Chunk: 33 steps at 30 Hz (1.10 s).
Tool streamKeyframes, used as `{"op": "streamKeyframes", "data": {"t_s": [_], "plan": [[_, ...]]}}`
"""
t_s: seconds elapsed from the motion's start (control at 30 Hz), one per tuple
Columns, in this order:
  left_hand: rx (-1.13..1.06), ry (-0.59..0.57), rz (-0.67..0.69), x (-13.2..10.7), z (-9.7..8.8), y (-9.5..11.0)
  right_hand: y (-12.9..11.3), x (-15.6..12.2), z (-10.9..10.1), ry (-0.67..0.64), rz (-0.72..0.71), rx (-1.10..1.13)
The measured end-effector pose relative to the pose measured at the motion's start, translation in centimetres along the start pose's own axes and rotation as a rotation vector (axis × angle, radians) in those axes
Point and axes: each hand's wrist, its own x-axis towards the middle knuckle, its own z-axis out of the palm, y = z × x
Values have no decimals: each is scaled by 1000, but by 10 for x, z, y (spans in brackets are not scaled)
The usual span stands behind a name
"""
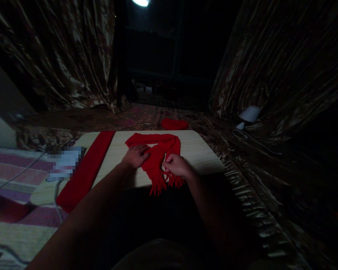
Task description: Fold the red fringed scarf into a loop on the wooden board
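Note:
A red fringed scarf (pixel 157 148) lies bunched in a loop on a light wooden table (pixel 199 150), its tassels hanging over the near edge. My left hand (pixel 135 155) rests flat on the scarf's left part, fingers stretched out. My right hand (pixel 177 165) is closed in a pinch on the scarf near its fringed end. A second red scarf (pixel 87 168) lies stretched out straight along the table's left side, running over the near corner.
A blurred pale object (pixel 64 163) sits at the table's left edge. Another red cloth (pixel 174 123) lies on the floor beyond the table. A small white lamp (pixel 249 116) with a cable stands at the right. Shiny curtains hang at both sides.

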Motion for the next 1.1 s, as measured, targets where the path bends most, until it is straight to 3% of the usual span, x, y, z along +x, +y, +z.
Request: {"op": "streamKeyframes", "data": {"t_s": [0.13,0.27,0.4,0.5,0.67,0.8,0.87,1.03,1.1], "plan": [[-7,9,19,1,1,-1,-4,2,20,-120,111,156],[3,22,18,0,2,-2,-8,-2,40,-86,145,246],[4,12,12,0,1,-2,-8,-3,46,-60,169,318],[6,0,9,1,0,-1,-12,-7,38,-130,163,384],[-8,-12,-6,1,1,-2,-18,-21,7,-425,8,517],[-16,1,-2,1,1,-2,-15,-31,-19,-604,-77,369],[-20,2,-6,1,0,-2,-11,-31,-25,-561,-76,235],[-12,2,-3,0,1,-2,-5,-17,-9,-70,15,168],[-5,6,1,0,0,-1,-6,-12,3,-45,62,204]]}}
